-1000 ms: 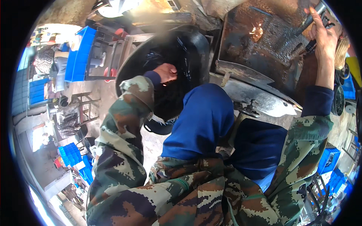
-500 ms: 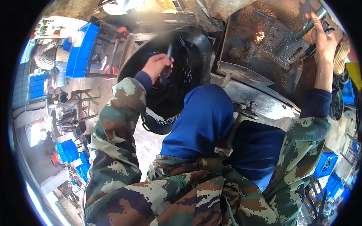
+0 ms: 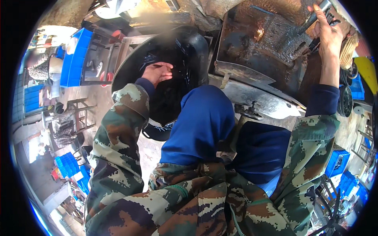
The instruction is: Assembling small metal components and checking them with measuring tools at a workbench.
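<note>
Camouflage jacket sleeves in green, brown and cream, blue cuffs beneath, blue trousers

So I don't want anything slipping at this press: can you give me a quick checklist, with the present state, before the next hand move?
1. Left hand inside the black tub: ok, palm open over dark pieces.
2. Left hand gripping a piece: not ok, nothing held.
3. Right hand on the metal lever: ok, fingers around it.
4. Rusty machine bed free of hands: ok.
5. Tub steady on its support: cannot tell, base hidden.
</note>
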Demonstrator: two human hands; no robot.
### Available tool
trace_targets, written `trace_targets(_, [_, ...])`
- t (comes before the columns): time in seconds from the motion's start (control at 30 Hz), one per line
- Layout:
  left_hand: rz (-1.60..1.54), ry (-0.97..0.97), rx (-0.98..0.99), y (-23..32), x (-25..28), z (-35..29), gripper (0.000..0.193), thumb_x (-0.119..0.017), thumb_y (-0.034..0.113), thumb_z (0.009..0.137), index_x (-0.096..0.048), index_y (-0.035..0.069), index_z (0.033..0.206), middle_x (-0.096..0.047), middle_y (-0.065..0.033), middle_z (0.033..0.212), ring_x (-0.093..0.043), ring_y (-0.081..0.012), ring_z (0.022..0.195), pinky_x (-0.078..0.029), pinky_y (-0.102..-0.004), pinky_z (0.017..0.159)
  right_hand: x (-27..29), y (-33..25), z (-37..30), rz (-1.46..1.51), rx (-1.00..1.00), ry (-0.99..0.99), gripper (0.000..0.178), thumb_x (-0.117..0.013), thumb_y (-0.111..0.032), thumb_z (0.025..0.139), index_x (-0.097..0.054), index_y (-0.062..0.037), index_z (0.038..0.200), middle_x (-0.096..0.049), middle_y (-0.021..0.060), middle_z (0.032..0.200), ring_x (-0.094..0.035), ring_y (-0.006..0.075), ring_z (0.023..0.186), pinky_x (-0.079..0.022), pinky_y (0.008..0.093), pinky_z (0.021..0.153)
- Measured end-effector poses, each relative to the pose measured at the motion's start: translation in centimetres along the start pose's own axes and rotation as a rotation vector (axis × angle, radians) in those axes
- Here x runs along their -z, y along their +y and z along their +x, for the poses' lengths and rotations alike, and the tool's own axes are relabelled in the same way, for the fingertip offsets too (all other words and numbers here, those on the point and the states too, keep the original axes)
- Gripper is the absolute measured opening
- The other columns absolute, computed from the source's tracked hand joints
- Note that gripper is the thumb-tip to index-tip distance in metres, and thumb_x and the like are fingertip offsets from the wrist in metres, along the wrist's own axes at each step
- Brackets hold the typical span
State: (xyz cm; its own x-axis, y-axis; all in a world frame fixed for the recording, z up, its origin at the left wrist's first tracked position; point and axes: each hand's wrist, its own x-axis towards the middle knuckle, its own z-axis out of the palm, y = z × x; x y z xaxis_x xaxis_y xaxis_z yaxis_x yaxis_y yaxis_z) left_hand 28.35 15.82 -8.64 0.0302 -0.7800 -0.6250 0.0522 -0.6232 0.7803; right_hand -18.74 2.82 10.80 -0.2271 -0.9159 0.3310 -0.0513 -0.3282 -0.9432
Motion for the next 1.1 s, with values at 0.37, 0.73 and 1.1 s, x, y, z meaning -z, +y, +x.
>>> trace_targets(0.37, [0.607,-0.316,0.115,3.7,1.4,-0.6,0.026,-0.061,0.014,0.091,-0.067,-0.004,0.108,-0.068,-0.0110,0.087,-0.068,-0.0192,0.071,-0.060,-0.0310,0.066,-1.4,-0.6,-1.6,-0.243,0.043,0.106,0.022,-0.067,-0.024,0.095,-0.067,-0.0035,0.088,-0.049,-0.0034,0.053,-0.037,0.0070,0.039,-0.029,0.0248,0.038])
trace_targets(0.73, [0.951,-0.297,0.156,6.8,-0.3,-4.7,0.007,-0.050,0.011,0.091,-0.048,0.007,0.096,-0.063,-0.0105,0.070,-0.054,-0.0139,0.046,-0.040,-0.0272,0.041,-1.8,-0.7,-1.1,-0.199,0.017,0.118,0.019,-0.067,-0.021,0.095,-0.066,-0.0030,0.089,-0.053,-0.0024,0.058,-0.040,0.0070,0.042,-0.031,0.0243,0.039])
trace_targets(1.1, [1.396,0.193,-0.303,-0.2,-10.2,4.8,0.037,-0.067,0.041,0.078,-0.069,0.011,0.100,-0.071,-0.0149,0.102,-0.067,-0.0357,0.098,-0.053,-0.0462,0.085,-0.8,-0.5,-0.5,-0.208,-0.010,0.118,0.017,-0.067,-0.019,0.094,-0.066,-0.0027,0.090,-0.058,-0.0010,0.065,-0.044,0.0075,0.046,-0.035,0.0241,0.042])
